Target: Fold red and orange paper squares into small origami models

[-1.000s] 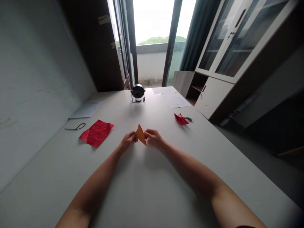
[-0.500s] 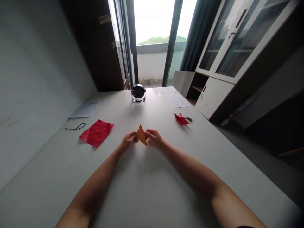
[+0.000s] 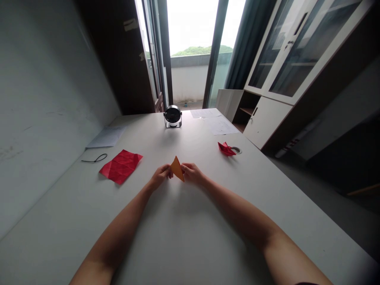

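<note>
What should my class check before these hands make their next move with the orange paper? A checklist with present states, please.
1. Left hand grips the orange paper: ok.
2. Right hand grips its other side: ok.
3. Orange paper lies flat: not ok, tilted up between the hands.
4. Red sheet apart from the left hand: ok.
5. Folded red piece apart from the right hand: ok.
6. Orange paper's edges aligned: cannot tell, too small.

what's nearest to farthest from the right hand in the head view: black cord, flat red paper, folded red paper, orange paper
1. Orange paper, held between left hand and right hand
2. Folded red paper, right side
3. Flat red paper, left side
4. Black cord, farther left
</note>
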Action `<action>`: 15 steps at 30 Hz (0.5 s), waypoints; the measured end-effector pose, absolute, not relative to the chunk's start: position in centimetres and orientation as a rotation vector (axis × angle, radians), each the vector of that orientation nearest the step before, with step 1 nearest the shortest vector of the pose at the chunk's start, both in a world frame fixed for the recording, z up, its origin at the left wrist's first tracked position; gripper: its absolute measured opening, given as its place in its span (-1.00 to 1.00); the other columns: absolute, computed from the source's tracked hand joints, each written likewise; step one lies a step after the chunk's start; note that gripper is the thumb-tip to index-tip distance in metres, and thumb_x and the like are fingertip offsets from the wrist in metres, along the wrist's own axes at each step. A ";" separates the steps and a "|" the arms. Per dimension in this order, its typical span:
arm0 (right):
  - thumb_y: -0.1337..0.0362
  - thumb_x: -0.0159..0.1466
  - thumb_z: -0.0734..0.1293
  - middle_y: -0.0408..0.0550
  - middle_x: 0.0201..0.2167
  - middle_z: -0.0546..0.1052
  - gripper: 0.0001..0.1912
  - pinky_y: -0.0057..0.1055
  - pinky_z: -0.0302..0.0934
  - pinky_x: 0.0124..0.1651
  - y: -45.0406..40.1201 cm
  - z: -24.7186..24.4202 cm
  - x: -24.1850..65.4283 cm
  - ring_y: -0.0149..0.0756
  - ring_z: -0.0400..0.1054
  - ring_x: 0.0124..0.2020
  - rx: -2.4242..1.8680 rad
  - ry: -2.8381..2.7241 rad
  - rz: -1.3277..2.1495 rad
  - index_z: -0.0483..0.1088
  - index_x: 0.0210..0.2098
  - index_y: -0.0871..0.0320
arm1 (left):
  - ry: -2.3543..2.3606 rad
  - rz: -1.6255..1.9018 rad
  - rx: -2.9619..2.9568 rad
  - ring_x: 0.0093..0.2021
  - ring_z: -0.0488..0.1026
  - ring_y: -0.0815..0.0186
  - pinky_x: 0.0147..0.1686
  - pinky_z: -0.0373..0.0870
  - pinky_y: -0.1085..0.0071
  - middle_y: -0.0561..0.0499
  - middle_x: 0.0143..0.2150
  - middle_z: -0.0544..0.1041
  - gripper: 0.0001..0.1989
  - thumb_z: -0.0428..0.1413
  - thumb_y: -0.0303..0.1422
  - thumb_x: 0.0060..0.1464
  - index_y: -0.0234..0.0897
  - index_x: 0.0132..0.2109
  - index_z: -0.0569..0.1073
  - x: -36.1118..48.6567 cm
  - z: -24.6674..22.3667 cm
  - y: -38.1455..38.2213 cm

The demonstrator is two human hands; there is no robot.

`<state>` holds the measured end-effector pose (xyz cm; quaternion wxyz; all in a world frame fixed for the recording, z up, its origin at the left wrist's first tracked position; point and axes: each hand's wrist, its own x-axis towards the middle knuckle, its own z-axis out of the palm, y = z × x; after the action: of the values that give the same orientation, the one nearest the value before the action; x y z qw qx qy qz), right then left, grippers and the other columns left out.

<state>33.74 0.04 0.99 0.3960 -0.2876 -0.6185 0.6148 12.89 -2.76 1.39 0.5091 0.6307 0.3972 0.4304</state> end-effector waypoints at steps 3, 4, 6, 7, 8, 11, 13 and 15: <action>-0.18 0.20 0.31 -0.01 -0.43 0.52 -0.47 -0.38 0.24 -0.30 0.1 1.0 33.7 -0.24 0.38 -0.38 -0.702 -1.560 1.581 0.46 -0.35 0.23 | 0.944 1.039 1.528 -0.44 0.37 0.34 -0.35 0.30 0.39 -0.01 -0.47 0.47 -0.68 0.01 -0.14 0.24 -0.32 -0.27 0.45 12.9 1.6 -2.9; -0.18 0.20 0.30 0.00 -0.41 0.53 -0.46 -0.37 0.25 -0.29 0.1 1.0 33.7 -0.22 0.39 -0.36 -0.707 -1.556 1.583 0.47 -0.33 0.23 | 0.940 1.044 1.530 -0.44 0.37 0.34 -0.34 0.30 0.39 -0.01 -0.47 0.47 -0.68 0.01 -0.15 0.24 -0.32 -0.27 0.45 12.9 1.7 -2.9; -0.19 0.20 0.30 0.01 -0.39 0.54 -0.45 -0.36 0.26 -0.28 0.2 0.9 33.6 -0.20 0.41 -0.35 -0.727 -1.554 1.584 0.47 -0.30 0.24 | 0.939 1.048 1.534 -0.44 0.37 0.34 -0.34 0.29 0.39 -0.01 -0.46 0.48 -0.68 0.01 -0.15 0.24 -0.32 -0.27 0.45 12.9 1.7 -2.9; -0.19 0.20 0.30 0.01 -0.39 0.54 -0.45 -0.36 0.26 -0.28 0.2 0.9 33.6 -0.20 0.41 -0.35 -0.739 -1.550 1.580 0.47 -0.30 0.23 | 0.942 1.047 1.536 -0.43 0.37 0.34 -0.34 0.28 0.40 -0.01 -0.46 0.48 -0.69 0.01 -0.15 0.24 -0.32 -0.27 0.44 12.9 1.7 -2.9; -0.18 0.19 0.30 0.01 -0.41 0.53 -0.46 -0.36 0.26 -0.29 0.2 0.8 33.6 -0.21 0.40 -0.36 -0.746 -1.542 1.574 0.47 -0.31 0.23 | 0.944 1.046 1.538 -0.43 0.37 0.34 -0.33 0.28 0.40 -0.01 -0.46 0.48 -0.69 0.01 -0.16 0.24 -0.32 -0.27 0.44 12.9 1.6 -2.9; -0.14 0.16 0.34 -0.04 -0.45 0.51 -0.52 -0.38 0.25 -0.31 0.4 0.6 33.5 -0.26 0.37 -0.39 -0.743 -1.510 1.542 0.45 -0.34 0.22 | 0.941 1.052 1.529 -0.43 0.37 0.35 -0.33 0.27 0.41 0.01 -0.47 0.47 -0.70 0.01 -0.17 0.24 -0.32 -0.25 0.45 12.8 1.2 -2.7; -0.08 0.15 0.37 -0.05 -0.44 0.51 -0.56 -0.39 0.25 -0.31 0.6 0.3 33.4 -0.28 0.36 -0.40 -0.728 -1.505 1.530 0.45 -0.33 0.21 | 0.943 1.063 1.513 -0.43 0.38 0.34 -0.33 0.28 0.41 0.01 -0.47 0.48 -0.71 0.01 -0.17 0.24 -0.33 -0.23 0.45 12.7 1.0 -2.6; -0.03 0.16 0.36 -0.05 -0.41 0.51 -0.61 -0.39 0.25 -0.30 0.7 0.1 33.4 -0.29 0.35 -0.39 -0.720 -1.526 1.519 0.45 -0.30 0.21 | 0.951 1.060 1.499 -0.43 0.39 0.34 -0.34 0.28 0.40 0.01 -0.47 0.48 -0.72 0.03 -0.18 0.22 -0.33 -0.22 0.46 12.7 0.7 -2.5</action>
<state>33.43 0.68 0.06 0.4221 -0.2877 -0.6094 0.6064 12.70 -2.45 0.73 0.5117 0.6228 0.3952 0.4405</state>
